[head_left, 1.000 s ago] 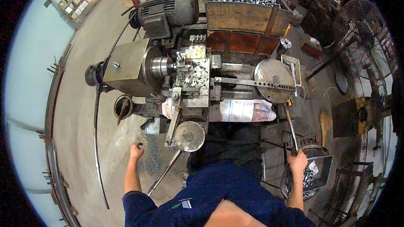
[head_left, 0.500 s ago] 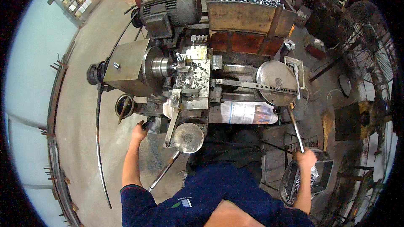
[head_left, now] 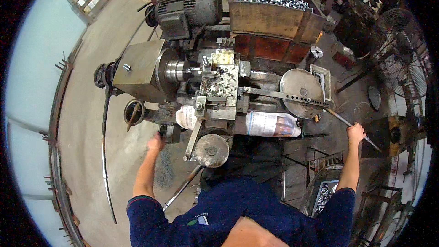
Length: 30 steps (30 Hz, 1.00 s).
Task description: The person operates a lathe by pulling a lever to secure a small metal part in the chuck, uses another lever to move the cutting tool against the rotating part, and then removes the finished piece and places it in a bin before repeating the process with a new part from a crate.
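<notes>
My right hand (head_left: 356,132) is closed around a long metal lever (head_left: 340,118), which runs out from the large round disc (head_left: 302,90) at the right of the lathe. My left hand (head_left: 156,142) is by a small dark block (head_left: 171,133) at the lathe's lower left; its fingertips are dark and blurred, and whether they hold anything is unclear. Between the hands sits the carriage (head_left: 225,82), strewn with metal chips, facing the round chuck (head_left: 176,70). A smaller disc (head_left: 211,150) with its own lever (head_left: 183,186) stands nearest my body.
Behind the lathe stands a large metal bin (head_left: 274,17) heaped with small metal parts, beside a motor (head_left: 190,13). A tub (head_left: 315,187) with more parts is at my lower right. A fan (head_left: 398,50) stands far right. A printed sack (head_left: 270,124) lies along the lathe's front.
My right hand has swung the lever outward to the right and away from me. The carriage has shifted right, away from the chuck. My left hand stays near the block.
</notes>
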Tool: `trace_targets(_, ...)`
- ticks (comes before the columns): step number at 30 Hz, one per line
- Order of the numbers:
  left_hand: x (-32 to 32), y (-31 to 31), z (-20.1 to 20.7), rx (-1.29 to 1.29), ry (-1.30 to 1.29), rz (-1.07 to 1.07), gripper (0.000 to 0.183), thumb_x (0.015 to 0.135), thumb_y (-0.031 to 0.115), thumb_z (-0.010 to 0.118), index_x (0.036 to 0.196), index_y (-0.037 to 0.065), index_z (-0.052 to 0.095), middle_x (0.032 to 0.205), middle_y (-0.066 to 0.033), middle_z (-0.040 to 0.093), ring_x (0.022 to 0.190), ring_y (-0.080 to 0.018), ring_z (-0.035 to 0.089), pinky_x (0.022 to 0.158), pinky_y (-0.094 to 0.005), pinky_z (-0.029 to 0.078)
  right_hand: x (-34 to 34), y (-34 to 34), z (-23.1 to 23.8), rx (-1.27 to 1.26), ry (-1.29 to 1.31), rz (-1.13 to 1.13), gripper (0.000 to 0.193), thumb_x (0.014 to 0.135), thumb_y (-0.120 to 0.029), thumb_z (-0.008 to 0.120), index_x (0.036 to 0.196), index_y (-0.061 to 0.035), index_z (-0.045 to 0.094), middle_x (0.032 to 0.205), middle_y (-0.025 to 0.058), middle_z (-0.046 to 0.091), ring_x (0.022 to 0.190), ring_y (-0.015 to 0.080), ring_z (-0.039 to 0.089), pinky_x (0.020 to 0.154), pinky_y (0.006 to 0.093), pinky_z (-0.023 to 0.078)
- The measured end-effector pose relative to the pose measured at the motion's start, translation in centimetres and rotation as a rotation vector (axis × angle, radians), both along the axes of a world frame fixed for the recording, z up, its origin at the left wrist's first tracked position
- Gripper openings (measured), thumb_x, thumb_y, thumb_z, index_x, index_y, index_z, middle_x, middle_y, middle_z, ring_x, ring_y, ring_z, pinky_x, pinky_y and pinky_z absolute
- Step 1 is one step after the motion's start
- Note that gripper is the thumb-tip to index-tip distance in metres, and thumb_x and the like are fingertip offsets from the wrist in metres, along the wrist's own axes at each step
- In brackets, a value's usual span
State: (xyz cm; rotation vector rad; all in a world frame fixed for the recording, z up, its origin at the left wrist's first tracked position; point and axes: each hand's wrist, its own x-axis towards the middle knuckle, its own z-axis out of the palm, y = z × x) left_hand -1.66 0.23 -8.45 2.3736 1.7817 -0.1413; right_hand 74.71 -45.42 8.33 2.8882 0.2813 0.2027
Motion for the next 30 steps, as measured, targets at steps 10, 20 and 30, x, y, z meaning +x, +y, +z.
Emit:
trace_targets(10, -1.2, -1.8, 0.0, -0.120, -0.336, 0.025, 0.051, 0.075, 0.026, 0.062, 0.118, 0.003, 0.047, 0.083, -0.0170, 0.063, 0.074, -0.0271, 0.064, 0.063, -0.0386, 0.049, -12.5, 1.5, -2.4, 0.448, -0.207, 0.325, 0.086, 0.055, -0.021, 0.067, 0.133, -0.0043, 0.034, 0.141, 0.0146, 0.027, 0.129, 0.0338, 0.027, 0.104, 0.0487, 0.022)
trace_targets(20, -5.9, 0.8, 26.2, 0.254, -0.482, 0.103, 0.032, 0.080, 0.017, 0.057, 0.109, 0.002, 0.058, 0.080, -0.0151, 0.064, 0.070, -0.0223, 0.061, 0.067, -0.0332, 0.048, -26.9, 25.4, 15.7, 0.935, 0.325, 1.474, 0.053, 0.052, -0.011, 0.061, 0.105, -0.0033, 0.059, 0.101, 0.0166, 0.059, 0.096, 0.0322, 0.056, 0.086, 0.0374, 0.043)
trace_targets(30, -9.5, -6.7, 23.4, 0.396, -0.161, 0.478, 0.044, 0.072, 0.041, 0.065, 0.083, 0.000, 0.053, 0.070, -0.0184, 0.059, 0.071, -0.0384, 0.059, 0.064, -0.0450, 0.045, -38.7, 42.5, 16.2, -0.056, 0.219, 1.636, 0.028, 0.060, -0.024, 0.063, 0.084, -0.0115, 0.069, 0.091, 0.0116, 0.063, 0.095, 0.0273, 0.055, 0.100, 0.0497, 0.024)
